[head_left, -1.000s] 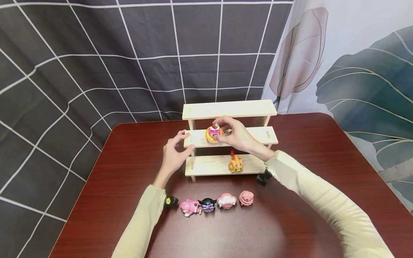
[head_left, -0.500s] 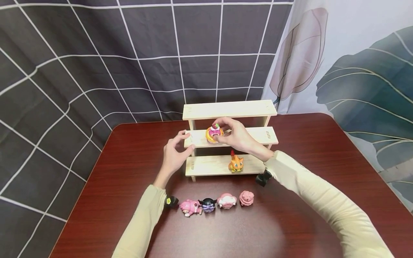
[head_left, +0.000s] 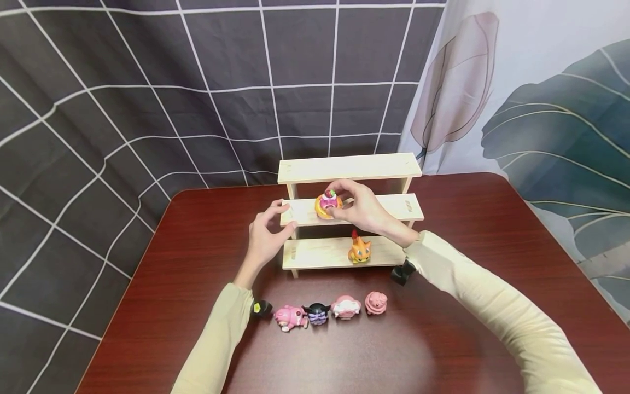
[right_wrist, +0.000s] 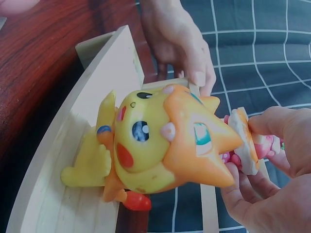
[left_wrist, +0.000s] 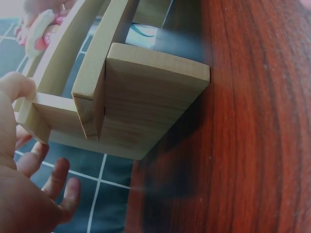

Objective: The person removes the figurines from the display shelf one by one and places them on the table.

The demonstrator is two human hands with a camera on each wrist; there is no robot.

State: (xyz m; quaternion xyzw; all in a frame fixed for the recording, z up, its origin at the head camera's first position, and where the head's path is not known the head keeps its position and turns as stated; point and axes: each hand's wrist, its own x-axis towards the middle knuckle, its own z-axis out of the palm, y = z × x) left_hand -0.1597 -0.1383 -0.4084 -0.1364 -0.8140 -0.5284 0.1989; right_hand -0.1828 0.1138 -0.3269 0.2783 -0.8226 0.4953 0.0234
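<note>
A pale wooden three-tier display shelf point(head_left: 315, 253) stands on the table. My left hand point(head_left: 267, 235) holds the left end of its middle tier, thumb in front and fingers farther back. On that tier, left of centre, my right hand point(head_left: 361, 208) pinches a pink figurine point(head_left: 328, 203) with an orange-and-white ring and a berry on top. The right wrist view shows thumb and fingers around this figurine point(right_wrist: 247, 141). Below it, on the lowest tier, sits a yellow figurine in an orange hood point(head_left: 360, 250) with a red tail tip; neither hand grips it.
In front of the shelf, a row on the table point(head_left: 467, 339) holds a pink figurine point(head_left: 290, 317), a black-and-purple one point(head_left: 317, 313), a pink-and-white one point(head_left: 346, 306) and a pink swirl-shaped one point(head_left: 376, 302). A dark checked curtain point(head_left: 236, 60) hangs behind.
Very little differs. The pink figurine in my right hand sits a touch farther right on the middle tier; my left hand stays at the shelf end.
</note>
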